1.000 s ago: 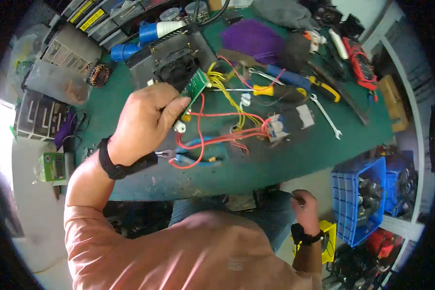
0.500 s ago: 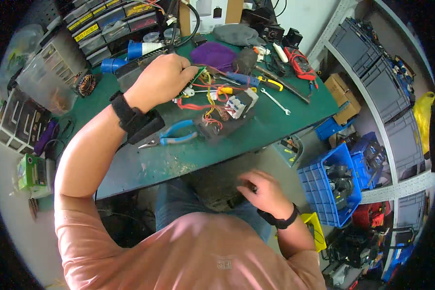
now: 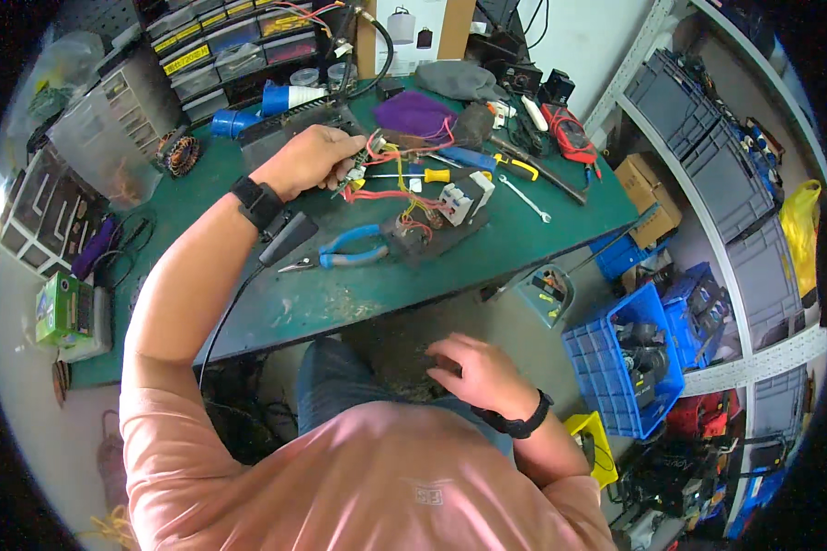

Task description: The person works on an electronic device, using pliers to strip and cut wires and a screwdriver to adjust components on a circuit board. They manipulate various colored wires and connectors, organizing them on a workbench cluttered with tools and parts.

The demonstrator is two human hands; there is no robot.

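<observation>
My left hand (image 3: 311,163) reaches over the green workbench (image 3: 257,317), its fingers closed on the edge of a small circuit board (image 3: 347,184). Red and yellow wires (image 3: 390,195) run from the board to a dark block with a white terminal piece (image 3: 467,195) on the bench. Below that hand lie blue-handled long-nose pliers (image 3: 354,248). A black handle-like tool with a cable (image 3: 289,239) sits by my left wrist. My right hand (image 3: 478,369) hangs in front of my body, off the bench, fingers loosely bent and apart with nothing visible in them.
Behind the wires lie a yellow-handled screwdriver (image 3: 432,174), a wrench (image 3: 526,199), a purple cloth (image 3: 415,113) and a red multimeter (image 3: 570,133). Drawer units (image 3: 220,55) line the back left. Blue crates (image 3: 616,367) stand beside shelving on the right.
My left hand has tilted the circuit board, and its wires have shifted. My right hand has drifted a little left, its fingers loosened. The whole view has shifted slightly.
</observation>
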